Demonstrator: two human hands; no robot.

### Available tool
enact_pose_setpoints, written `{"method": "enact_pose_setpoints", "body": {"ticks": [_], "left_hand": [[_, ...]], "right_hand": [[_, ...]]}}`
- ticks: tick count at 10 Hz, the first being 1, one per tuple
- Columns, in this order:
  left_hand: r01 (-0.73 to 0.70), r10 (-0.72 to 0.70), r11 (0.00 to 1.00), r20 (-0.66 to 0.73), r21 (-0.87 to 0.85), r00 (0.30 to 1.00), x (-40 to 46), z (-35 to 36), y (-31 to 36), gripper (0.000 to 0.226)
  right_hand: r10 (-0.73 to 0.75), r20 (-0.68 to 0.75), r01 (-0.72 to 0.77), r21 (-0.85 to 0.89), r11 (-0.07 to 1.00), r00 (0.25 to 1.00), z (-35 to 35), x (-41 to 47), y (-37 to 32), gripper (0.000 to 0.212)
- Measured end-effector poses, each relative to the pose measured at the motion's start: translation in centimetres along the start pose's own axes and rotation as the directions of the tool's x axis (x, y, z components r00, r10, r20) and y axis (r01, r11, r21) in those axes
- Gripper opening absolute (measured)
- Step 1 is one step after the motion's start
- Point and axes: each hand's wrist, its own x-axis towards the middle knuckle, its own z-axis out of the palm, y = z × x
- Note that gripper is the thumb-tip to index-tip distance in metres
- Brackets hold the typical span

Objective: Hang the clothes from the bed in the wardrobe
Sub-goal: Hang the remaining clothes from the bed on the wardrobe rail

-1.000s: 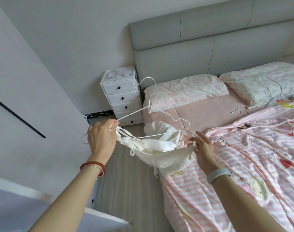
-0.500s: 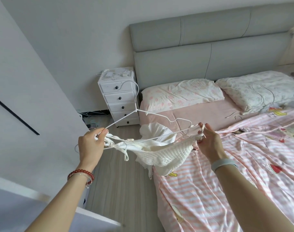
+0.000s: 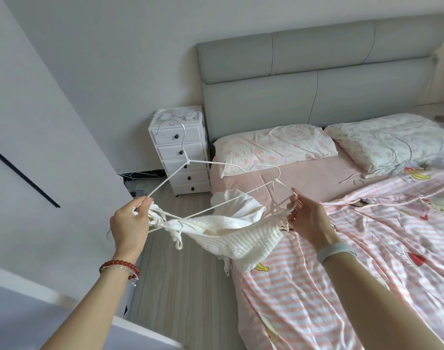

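Left hand (image 3: pixel 129 223): pinches one end of the thin white wire hanger (image 3: pixel 188 161) together with the garment's straps.
Right hand (image 3: pixel 308 218): fingers curled round a thin strap at the hanger's other end, lifted higher than a second ago.
White knitted strappy top (image 3: pixel 231 236): sags between both grips, over the edge of the pink striped bed (image 3: pixel 342 274).
Change: hanger's hook now points at the white drawer unit (image 3: pixel 183 150); hands wider apart.

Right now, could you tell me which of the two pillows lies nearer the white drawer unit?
The pink-flowered pillow, right beside the drawer unit; the paler pillow lies farther along the headboard.
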Motion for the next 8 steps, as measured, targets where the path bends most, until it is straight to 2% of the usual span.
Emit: {"method": "enact_pose_setpoints", "body": {"ticks": [2, 3, 4, 5, 6, 7, 8], "left_hand": [[0.009, -0.012, 0.993, 0.023, 0.114, 1.0, -0.1, 0.1, -0.9, 0.021], [-0.014, 0.014, 0.992, 0.007, 0.126, 1.0, -0.4, 0.1, -1.0, 0.02], [-0.083, 0.083, 0.995, 0.002, 0.062, 0.997, -0.4, 0.0, -0.5, 0.018], [-0.049, 0.049, 0.998, 0.016, -0.033, 0.999, -0.3, 0.3, 0.2, 0.016], [0.026, -0.028, 0.997, -0.023, -0.077, 0.999, -0.1, 0.6, 0.1, 0.018], [0.051, -0.049, 0.998, -0.042, 0.039, 0.998, 0.1, 0.7, -0.3, 0.021], [0.099, -0.094, 0.985, -0.042, 0.14, 0.995, 0.0, 1.0, -0.7, 0.022]], "right_hand": [[-0.098, -0.15, 0.146, 0.352, 0.924, 0.984, -1.5, 0.3, -1.2, 0.022], [-0.146, -0.134, 0.18, 0.298, 0.937, 0.98, -2.0, 0.3, -1.3, 0.03], [-0.136, -0.096, 0.131, -0.05, 0.99, 0.986, -2.4, 1.2, -1.0, 0.051], [-0.086, -0.121, 0.056, -0.232, 0.971, 0.989, -2.4, 1.7, -0.7, 0.05], [-0.245, -0.22, 0.184, -0.265, 0.947, 0.944, -3.0, 0.6, -0.4, 0.028], [-0.12, -0.279, 0.104, -0.069, 0.992, 0.953, -4.5, 0.3, -0.5, 0.018], [-0.111, -0.336, 0.093, -0.07, 0.993, 0.935, -4.9, 0.0, -0.3, 0.013]]}}
